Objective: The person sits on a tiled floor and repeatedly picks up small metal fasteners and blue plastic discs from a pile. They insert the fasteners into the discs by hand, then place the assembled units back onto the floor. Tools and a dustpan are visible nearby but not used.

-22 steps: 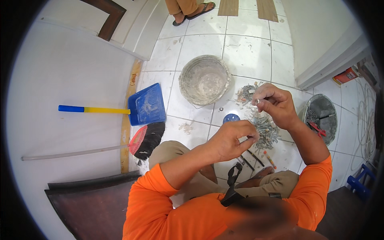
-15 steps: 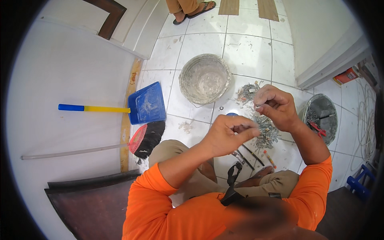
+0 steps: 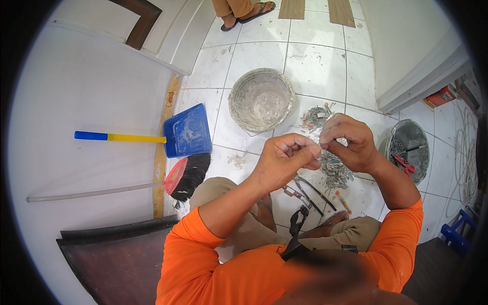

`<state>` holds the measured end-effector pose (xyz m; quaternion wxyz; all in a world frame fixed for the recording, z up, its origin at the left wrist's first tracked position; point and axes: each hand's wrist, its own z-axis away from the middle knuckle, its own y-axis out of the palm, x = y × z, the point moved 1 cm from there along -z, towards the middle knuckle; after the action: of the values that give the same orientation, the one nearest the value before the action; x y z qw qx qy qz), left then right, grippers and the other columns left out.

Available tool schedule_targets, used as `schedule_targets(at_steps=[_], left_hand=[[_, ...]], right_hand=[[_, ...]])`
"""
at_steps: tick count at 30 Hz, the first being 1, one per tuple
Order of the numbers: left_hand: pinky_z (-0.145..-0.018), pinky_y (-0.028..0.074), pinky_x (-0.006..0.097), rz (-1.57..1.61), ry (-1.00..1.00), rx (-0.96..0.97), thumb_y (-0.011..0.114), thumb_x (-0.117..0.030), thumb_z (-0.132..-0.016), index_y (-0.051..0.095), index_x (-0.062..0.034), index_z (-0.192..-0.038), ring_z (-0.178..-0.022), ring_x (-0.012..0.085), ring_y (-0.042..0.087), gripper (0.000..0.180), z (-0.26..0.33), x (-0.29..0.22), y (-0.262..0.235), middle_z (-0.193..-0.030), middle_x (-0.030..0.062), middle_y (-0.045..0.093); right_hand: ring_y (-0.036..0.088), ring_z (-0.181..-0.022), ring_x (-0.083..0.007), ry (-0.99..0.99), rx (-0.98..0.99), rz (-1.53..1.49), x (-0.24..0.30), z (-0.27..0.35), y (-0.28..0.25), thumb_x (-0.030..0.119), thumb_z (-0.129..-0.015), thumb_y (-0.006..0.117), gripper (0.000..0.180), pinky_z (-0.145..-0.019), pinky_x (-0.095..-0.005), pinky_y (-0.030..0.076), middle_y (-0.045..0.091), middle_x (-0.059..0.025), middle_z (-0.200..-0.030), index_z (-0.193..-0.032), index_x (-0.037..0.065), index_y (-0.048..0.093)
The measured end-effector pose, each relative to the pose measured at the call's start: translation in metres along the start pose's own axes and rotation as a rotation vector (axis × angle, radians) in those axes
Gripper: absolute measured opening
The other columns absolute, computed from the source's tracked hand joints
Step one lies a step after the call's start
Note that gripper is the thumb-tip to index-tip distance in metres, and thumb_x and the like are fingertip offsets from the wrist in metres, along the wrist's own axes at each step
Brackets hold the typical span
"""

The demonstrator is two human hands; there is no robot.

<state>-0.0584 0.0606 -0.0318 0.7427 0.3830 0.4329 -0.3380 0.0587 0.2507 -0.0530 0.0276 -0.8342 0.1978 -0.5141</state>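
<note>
My left hand (image 3: 288, 160) and my right hand (image 3: 351, 142) meet above the floor, fingertips almost touching. Both are closed in a pinch; whatever they hold is too small to make out. Under them lies a pile of nails or screws (image 3: 335, 172), partly hidden by my hands. A second, smaller pile of fasteners (image 3: 316, 116) sits just beyond. Close to my legs are long-handled pincers (image 3: 317, 194), a flat metal strip with holes (image 3: 296, 195) and a small orange tube (image 3: 343, 203).
A grey, cement-stained bucket (image 3: 261, 100) stands ahead. At right is a dark tub (image 3: 417, 142) with fasteners and red-handled tools. On the left lie a blue dustpan (image 3: 187, 131) and a broom (image 3: 190, 175). Another person's feet (image 3: 256, 12) are at the far edge.
My left hand has risen slightly and turned, bringing its fingertips to those of my right hand. The right hand has shifted a little left and down. The pincers' head now shows.
</note>
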Motion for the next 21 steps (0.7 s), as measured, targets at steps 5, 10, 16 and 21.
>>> schedule_targets(at_steps=[5,10,16,21], left_hand=[[-0.086,0.064,0.032,0.050,0.010,-0.037,0.068,-0.005,-0.101,0.070,0.0066,-0.110,-0.091,0.0175,0.074,0.014,-0.001,0.004,-0.002,-0.101,0.0109,0.074],[-0.073,0.057,0.025,-0.121,0.043,-0.080,0.069,-0.004,-0.097,0.071,0.0052,-0.103,-0.082,0.0100,0.068,0.012,-0.003,0.005,-0.002,-0.098,0.0081,0.073],[-0.065,0.047,0.028,-0.469,0.308,-0.099,0.068,-0.007,-0.096,0.068,0.0013,-0.102,-0.073,0.0101,0.056,0.011,-0.002,0.016,-0.005,-0.085,0.0059,0.064],[-0.075,0.055,0.026,-0.611,0.380,-0.059,0.062,-0.003,-0.103,0.063,0.0021,-0.109,-0.085,0.0094,0.067,0.008,-0.007,0.017,-0.012,-0.094,0.0045,0.066]], right_hand=[[0.069,-0.085,-0.0241,-0.022,0.010,0.077,-0.001,0.002,0.001,-0.010,-0.081,0.078,0.022,-0.072,-0.0337,0.055,0.070,-0.0105,-0.095,-0.099,0.003,0.074],[0.070,-0.082,-0.0278,-0.095,0.020,0.161,-0.005,0.005,0.003,-0.008,-0.079,0.079,0.026,-0.069,-0.0352,0.055,0.069,-0.0120,-0.094,-0.101,0.004,0.074],[0.069,-0.079,-0.0306,-0.258,0.018,0.350,-0.006,0.005,0.005,-0.002,-0.077,0.081,0.026,-0.066,-0.0384,0.056,0.067,-0.0120,-0.092,-0.101,0.005,0.074],[0.069,-0.076,-0.0300,-0.305,-0.042,0.406,-0.003,0.000,0.005,0.001,-0.076,0.083,0.026,-0.063,-0.0372,0.056,0.068,-0.0112,-0.091,-0.099,0.005,0.074]])
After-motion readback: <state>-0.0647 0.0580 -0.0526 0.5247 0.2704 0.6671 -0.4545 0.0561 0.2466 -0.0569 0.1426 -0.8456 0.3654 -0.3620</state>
